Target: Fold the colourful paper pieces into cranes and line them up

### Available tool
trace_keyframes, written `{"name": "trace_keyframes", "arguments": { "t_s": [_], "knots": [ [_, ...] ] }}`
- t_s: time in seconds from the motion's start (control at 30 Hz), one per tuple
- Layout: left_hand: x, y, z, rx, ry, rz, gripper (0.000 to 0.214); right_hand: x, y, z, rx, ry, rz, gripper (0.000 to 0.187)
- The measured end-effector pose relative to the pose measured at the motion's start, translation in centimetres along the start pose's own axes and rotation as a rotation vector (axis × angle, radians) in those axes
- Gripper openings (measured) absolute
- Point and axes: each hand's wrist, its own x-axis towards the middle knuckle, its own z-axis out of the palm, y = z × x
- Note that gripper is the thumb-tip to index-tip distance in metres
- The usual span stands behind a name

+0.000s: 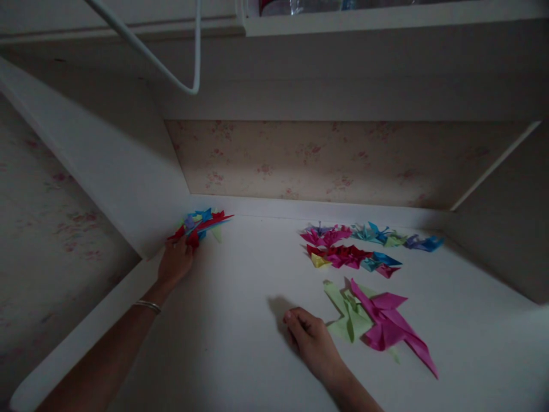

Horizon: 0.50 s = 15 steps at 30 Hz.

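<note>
My left hand [175, 262] reaches to the back left corner of the white desktop, its fingers closed at the near edge of a small pile of folded paper cranes [205, 220]. Red, blue, purple and pale green paper shows there; a red crane [195, 234] lies at my fingertips, which are partly hidden. Over the middle of the desktop my right hand [309, 337] is curled into a loose fist, with nothing visible in it. Just right of it lie a large pale green crane [351, 315] and a large pink crane [388, 320], overlapping.
Two rows of small paper cranes [343, 256] in several colours lie at the back right. White side panels [98, 154] and an overhead shelf [343, 68] enclose the desktop [244, 297]. A white bent rod [189, 90] hangs at upper left. Floral wallpaper [309, 160] covers the back.
</note>
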Motion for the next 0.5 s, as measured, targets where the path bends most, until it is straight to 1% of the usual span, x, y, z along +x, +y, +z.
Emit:
{"name": "trace_keyframes", "arguments": {
  "t_s": [0.07, 0.17, 0.3, 0.4, 0.47, 0.5],
  "knots": [
    [0.7, -0.5, 0.1, 0.051, -0.037, 0.04, 0.032, 0.1, 0.1, 0.0, 0.018, -0.001, 0.003, 0.043],
    [1.2, -1.0, 0.0, 0.125, -0.069, 0.047, 0.03, 0.1, 0.0, 0.0, 0.027, -0.001, 0.004, 0.043],
    [1.1, -0.9, -0.6, 0.157, -0.052, 0.03, 0.03, 0.0, 0.0, 0.0, 0.01, 0.002, -0.009, 0.043],
    [0.6, 0.5, -1.1, 0.135, -0.045, 0.06, 0.028, 0.2, 0.3, 0.1, 0.03, 0.005, -0.013, 0.042],
    [-0.3, 2.5, -1.3, 0.053, -0.069, 0.09, 0.027, 0.6, 0.7, 0.2, 0.114, 0.002, 0.008, 0.04],
    [-1.0, 3.7, -1.4, -0.048, -0.093, 0.096, 0.029, 0.9, 0.8, 0.2, 0.18, 0.003, 0.021, 0.036]
  ]
}}
